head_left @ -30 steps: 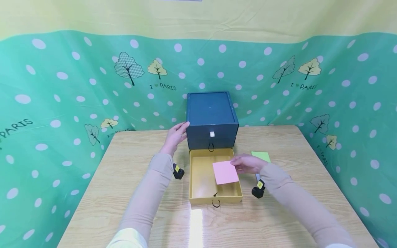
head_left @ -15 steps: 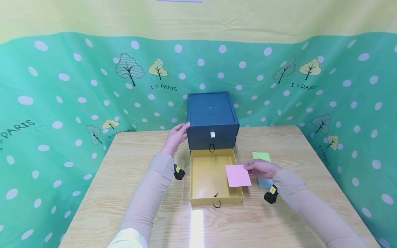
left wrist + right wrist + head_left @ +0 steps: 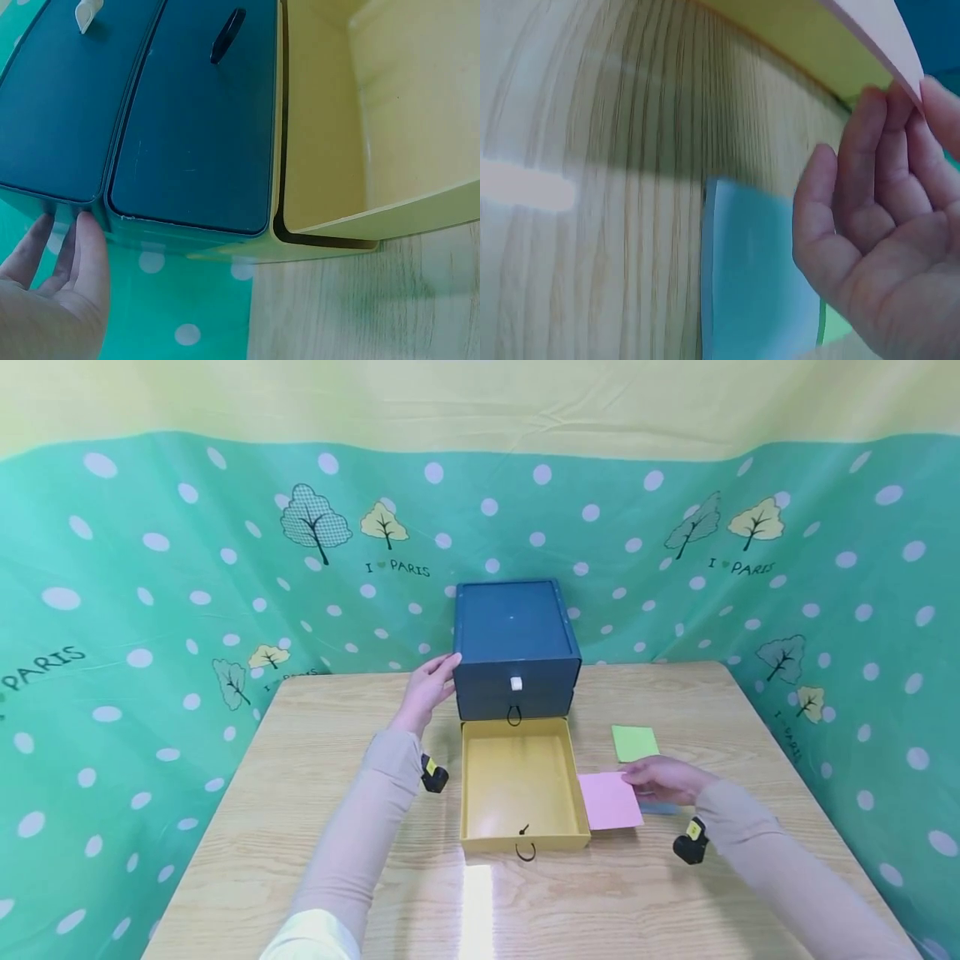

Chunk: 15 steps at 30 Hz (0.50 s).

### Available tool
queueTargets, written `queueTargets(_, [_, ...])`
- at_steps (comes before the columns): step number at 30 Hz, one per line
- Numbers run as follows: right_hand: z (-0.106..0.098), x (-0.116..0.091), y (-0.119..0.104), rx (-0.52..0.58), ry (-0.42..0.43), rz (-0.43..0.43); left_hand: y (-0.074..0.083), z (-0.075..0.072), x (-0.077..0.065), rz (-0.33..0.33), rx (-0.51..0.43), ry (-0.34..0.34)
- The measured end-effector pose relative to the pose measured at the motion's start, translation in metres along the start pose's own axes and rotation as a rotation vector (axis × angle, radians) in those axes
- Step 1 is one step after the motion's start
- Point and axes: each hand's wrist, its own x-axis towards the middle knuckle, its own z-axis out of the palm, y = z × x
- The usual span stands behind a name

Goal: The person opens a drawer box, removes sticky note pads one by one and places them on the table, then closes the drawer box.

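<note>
My right hand (image 3: 666,779) pinches a square pink sticky-note pad (image 3: 612,803) by its far right corner, thumb on top and fingers underneath. The pad hangs just right of the pulled-out yellow drawer (image 3: 521,785), in whose tray nothing lies. Under my right hand a blue sticky-note pad (image 3: 757,270) lies on the table, mostly covered in the head view. Behind it lies a green sticky-note pad (image 3: 634,742). My left hand (image 3: 424,695) rests its fingertips on the left side of the dark blue drawer box (image 3: 513,622), its fingers nearly straight in the left wrist view.
Two blue drawer fronts stand closed above the yellow one, the upper with a white knob (image 3: 516,683), the lower with a black loop (image 3: 513,716). Another loop (image 3: 525,853) hangs from the yellow drawer's front. A green dotted curtain (image 3: 360,602) surrounds the wooden table (image 3: 315,793).
My right hand has carried the pink pad rightward and toward me, from over the yellow drawer to beside it. My left hand has stayed on the box.
</note>
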Motion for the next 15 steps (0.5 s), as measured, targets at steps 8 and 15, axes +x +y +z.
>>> queueTargets(8, [-0.010,-0.010,0.014,-0.053,-0.018,0.000,0.000,-0.001,0.000,0.010,-0.005,0.004])
queueTargets(15, [-0.017,-0.017,0.025,-0.114,-0.012,0.014,0.000,-0.001,-0.001,0.014,-0.007,-0.003])
